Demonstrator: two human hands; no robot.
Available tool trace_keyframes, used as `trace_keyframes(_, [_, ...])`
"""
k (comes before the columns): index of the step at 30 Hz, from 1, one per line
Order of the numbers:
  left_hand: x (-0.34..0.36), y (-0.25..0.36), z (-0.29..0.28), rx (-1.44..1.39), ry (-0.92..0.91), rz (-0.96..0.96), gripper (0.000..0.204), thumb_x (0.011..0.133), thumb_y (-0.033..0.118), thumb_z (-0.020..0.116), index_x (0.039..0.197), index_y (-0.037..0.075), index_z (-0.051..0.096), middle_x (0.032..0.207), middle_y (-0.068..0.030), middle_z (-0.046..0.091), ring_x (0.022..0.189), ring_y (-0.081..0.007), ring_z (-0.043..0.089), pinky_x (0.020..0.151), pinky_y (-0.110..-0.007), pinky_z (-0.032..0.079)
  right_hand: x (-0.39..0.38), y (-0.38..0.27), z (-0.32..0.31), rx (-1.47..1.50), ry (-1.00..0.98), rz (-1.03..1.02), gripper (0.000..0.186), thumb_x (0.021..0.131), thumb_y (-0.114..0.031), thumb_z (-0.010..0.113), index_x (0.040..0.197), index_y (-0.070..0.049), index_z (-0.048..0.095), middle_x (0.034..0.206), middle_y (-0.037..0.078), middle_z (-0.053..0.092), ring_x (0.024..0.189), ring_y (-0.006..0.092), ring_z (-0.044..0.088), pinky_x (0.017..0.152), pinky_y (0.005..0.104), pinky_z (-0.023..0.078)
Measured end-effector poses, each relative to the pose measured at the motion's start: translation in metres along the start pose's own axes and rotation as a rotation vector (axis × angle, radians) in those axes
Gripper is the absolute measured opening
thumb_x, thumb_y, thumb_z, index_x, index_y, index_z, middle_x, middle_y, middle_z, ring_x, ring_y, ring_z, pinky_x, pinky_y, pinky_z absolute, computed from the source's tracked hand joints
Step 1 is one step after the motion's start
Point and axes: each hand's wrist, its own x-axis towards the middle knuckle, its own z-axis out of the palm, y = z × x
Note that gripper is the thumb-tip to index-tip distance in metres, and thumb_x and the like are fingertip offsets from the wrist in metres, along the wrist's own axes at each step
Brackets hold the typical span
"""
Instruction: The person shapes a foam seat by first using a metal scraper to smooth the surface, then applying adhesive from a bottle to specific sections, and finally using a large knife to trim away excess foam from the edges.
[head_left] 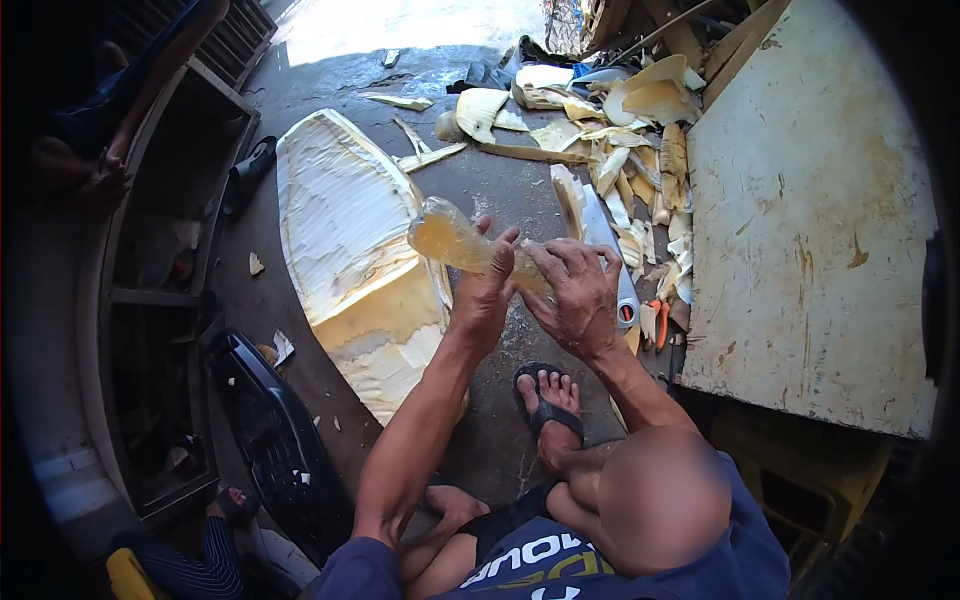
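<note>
A clear, crinkled plastic bottle (443, 236) with yellowish contents is tilted in front of me, its broad end toward the left. My left hand (484, 290) holds it around the middle, thumb and fingers pointing up along its side. My right hand (577, 290) is closed around its other end, which is mostly hidden by the fingers. Below and left of the bottle, a long cream foam pad (350, 220) with a ribbed surface lies on the floor. A white curved plastic piece (607, 235) lies just beyond my right hand.
Foam scraps (600, 130) are heaped at the far right. Orange-handled pliers (660, 322) lie by a worn board (800, 240) on the right. A black seat-shaped shell (275, 430) and open shelving (165, 270) stand left. Other people's limbs (105, 185) show at the left edge.
</note>
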Motion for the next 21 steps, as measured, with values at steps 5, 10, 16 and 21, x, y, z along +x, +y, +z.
trace_keyframes(5, [0.026, 0.043, -0.023, -0.283, 0.065, 0.217, 0.036, 0.099, 0.042, 0.068, 0.113, 0.011, 0.056, 0.096, -0.0088, 0.068, 0.101, -0.0261, 0.068, 0.095, -0.046, 0.051, -0.035, 0.082, 0.037, -0.15, -0.459, 0.338, 0.047, 0.085, -0.031, 0.076, 0.127, -0.012, 0.067, 0.11, 0.012, 0.069, 0.111, 0.0274, 0.065, 0.098, 0.0545, 0.039])
trace_keyframes(10, [0.013, 0.098, -0.037, -0.366, 0.25, 0.341, 0.043, 0.096, 0.052, 0.068, 0.101, 0.011, 0.056, 0.074, -0.0034, 0.057, 0.071, -0.0221, 0.06, 0.084, -0.043, 0.052, -0.05, 0.075, 0.018, -0.143, -0.577, 0.448, 0.033, 0.089, -0.023, 0.071, 0.118, -0.007, 0.071, 0.103, 0.018, 0.072, 0.101, 0.0315, 0.069, 0.091, 0.0496, 0.049])
trace_keyframes(16, [0.01, 0.114, -0.037, -0.241, 0.234, 0.367, 0.056, 0.096, 0.068, 0.057, 0.093, 0.011, 0.054, 0.064, -0.0006, 0.048, 0.061, -0.0179, 0.053, 0.069, -0.037, 0.048, -0.006, -0.015, 0.021, 1.188, -0.581, 0.449, 0.052, 0.097, -0.021, 0.071, 0.144, -0.006, 0.056, 0.109, 0.009, 0.068, 0.102, 0.0166, 0.065, 0.091, 0.0322, 0.055])
trace_keyframes(21, [0.002, 0.128, -0.025, -0.084, 0.312, 0.402, 0.056, 0.101, 0.066, 0.048, 0.093, 0.011, 0.049, 0.058, 0.0025, 0.037, 0.048, -0.0121, 0.042, 0.058, -0.032, 0.044, 0.005, -0.033, 0.025, 1.548, -0.637, 0.646, 0.06, 0.097, -0.022, 0.071, 0.15, -0.003, 0.048, 0.118, 0.008, 0.064, 0.102, 0.0141, 0.064, 0.089, 0.0304, 0.056])
